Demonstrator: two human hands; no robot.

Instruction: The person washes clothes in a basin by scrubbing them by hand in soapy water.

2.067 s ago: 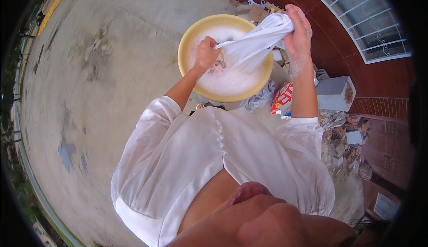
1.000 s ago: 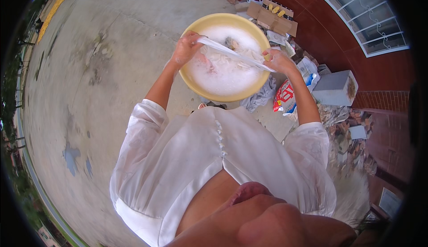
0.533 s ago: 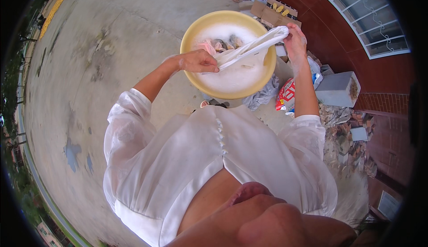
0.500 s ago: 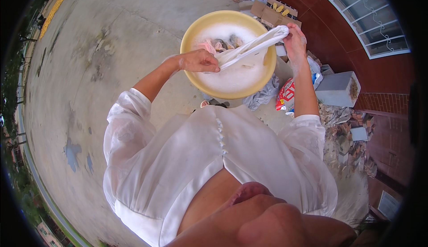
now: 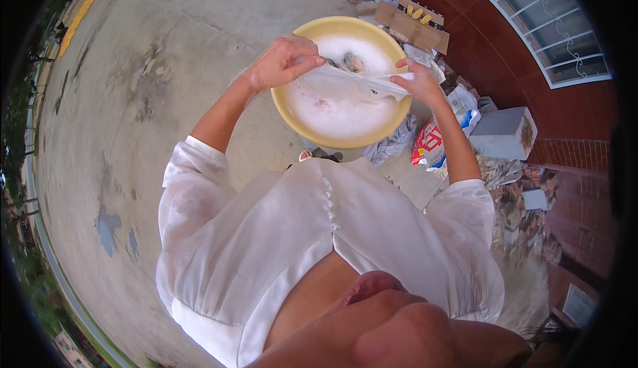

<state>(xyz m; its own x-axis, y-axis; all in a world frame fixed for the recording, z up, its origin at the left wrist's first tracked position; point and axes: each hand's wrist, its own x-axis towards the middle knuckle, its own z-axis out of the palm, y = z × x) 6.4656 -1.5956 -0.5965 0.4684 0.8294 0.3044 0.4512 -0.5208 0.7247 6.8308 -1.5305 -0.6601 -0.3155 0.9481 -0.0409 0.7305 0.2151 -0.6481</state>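
Observation:
A wet white cloth [image 5: 362,85] is stretched between my hands over a yellow basin [image 5: 290,119]. Its left end is pinched by my left hand [image 5: 284,62], above the basin's left rim. At the right rim, my right hand [image 5: 421,83] grips the other end between thumb and fingers. A small dark mark shows on the cloth near that hand. White suds [image 5: 345,119] fill the basin, and some dark and light wet laundry [image 5: 352,62] pokes out of them behind the cloth. Foam clings to my left wrist.
Grey fabric [image 5: 392,143] lies against the basin's right side, near a red and white plastic bag [image 5: 430,143]. Farther right stand a grey block [image 5: 504,132] and rubble [image 5: 522,208]. Cardboard boxes [image 5: 415,29] sit behind, by a dark red wall [image 5: 492,49] with a barred window.
My left hand has moved up and away from me, and my right hand has come lower and inward. The cloth, slanted before, now spans nearly level with a wider part hanging down.

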